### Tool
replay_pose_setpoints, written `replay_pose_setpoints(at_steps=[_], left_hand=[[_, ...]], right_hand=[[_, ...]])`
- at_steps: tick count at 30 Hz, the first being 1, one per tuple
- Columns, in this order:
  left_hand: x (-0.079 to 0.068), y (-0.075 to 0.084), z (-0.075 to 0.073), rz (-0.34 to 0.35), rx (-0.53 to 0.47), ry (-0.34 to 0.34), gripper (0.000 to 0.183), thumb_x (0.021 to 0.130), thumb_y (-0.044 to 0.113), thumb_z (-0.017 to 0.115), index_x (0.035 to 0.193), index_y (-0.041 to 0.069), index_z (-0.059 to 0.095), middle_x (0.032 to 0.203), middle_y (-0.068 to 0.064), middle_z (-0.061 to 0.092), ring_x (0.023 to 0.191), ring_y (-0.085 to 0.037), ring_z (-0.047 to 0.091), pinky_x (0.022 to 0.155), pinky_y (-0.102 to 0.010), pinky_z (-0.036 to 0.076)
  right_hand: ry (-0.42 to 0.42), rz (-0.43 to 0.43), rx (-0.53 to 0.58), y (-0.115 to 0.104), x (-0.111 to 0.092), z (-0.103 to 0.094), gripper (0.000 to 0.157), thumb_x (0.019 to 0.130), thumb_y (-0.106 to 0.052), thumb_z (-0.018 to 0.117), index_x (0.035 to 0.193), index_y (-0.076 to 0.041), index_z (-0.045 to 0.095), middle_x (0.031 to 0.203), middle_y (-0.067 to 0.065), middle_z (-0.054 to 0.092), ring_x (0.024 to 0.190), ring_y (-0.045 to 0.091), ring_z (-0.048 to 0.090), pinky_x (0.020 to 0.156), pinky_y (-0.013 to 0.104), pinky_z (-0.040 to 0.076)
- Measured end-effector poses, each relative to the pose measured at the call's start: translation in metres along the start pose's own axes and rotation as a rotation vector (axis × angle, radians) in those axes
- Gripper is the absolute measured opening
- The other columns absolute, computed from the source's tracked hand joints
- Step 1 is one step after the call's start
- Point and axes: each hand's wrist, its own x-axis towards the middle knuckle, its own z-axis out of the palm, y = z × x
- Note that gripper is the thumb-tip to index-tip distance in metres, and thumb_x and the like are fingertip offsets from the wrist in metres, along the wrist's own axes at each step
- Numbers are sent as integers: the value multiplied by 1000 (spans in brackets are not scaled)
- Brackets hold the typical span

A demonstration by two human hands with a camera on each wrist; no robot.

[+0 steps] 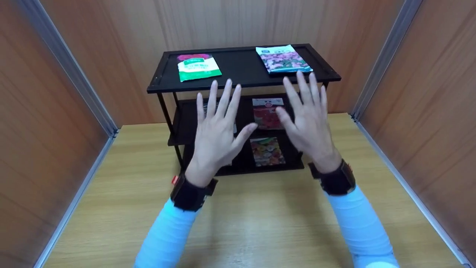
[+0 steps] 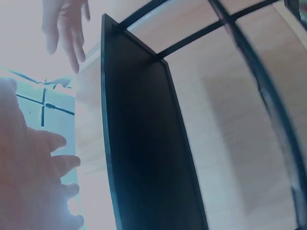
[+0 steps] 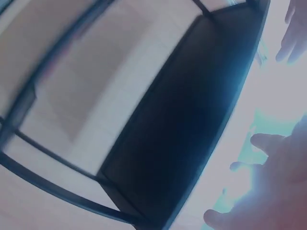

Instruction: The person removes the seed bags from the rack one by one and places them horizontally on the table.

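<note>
My left hand [image 1: 217, 136] is held up with straight, spread fingers, empty, before a black three-tier shelf [image 1: 238, 69]. To its right my right hand [image 1: 310, 124] is raised the same way, also holding nothing. Past the left fingertips, a green and white packet with a pink flower [image 1: 197, 69] lies on the top tier. Nearest the right fingertips is a packet with pink-purple flowers [image 1: 282, 61], apparently stacked on another. A red packet [image 1: 264, 116] lies on the middle tier, a multicoloured flower packet [image 1: 266, 152] on the bottom one. My left hand mostly hides packets behind it.
Wood-grain panels [image 1: 52, 123] stand left, right and behind, with grey metal strips [image 1: 76, 67] at the corners. The shelf rests on a light wooden surface [image 1: 256, 219]. Both wrist views show the top tier's underside [image 2: 144, 124] and thin black posts.
</note>
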Motion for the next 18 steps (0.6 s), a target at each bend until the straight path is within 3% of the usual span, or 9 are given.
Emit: replay_pose_setpoints(at_steps=[4, 11, 18], left_hand=[[34, 1, -2, -15, 11, -48, 108, 93, 92, -6, 177, 25, 8, 187, 0, 6, 174, -33, -4, 139, -62, -9], [91, 8, 2, -114, -48, -182, 87, 108, 78, 25, 176, 31, -3, 186, 5, -2, 173, -26, -16, 140, -60, -12], [130, 21, 0, -214, -34, -275, 88, 108, 79, 16, 176, 28, -5, 186, 4, -1, 173, -26, -18, 141, -53, -12]], right_hand=[[-33, 61, 15, 8, 37, -14, 71, 114, -61, 34, 175, -29, 20, 186, 9, 7, 174, 37, -2, 140, 65, -4], [-192, 199, 62, 23, 94, -31, 74, 113, -68, 22, 176, -32, 10, 186, 7, -3, 173, 32, -12, 141, 58, -7], [-365, 333, 72, 26, 128, -32, 79, 111, -71, 11, 176, -28, -2, 185, 12, -12, 172, 35, -17, 141, 59, -5]])
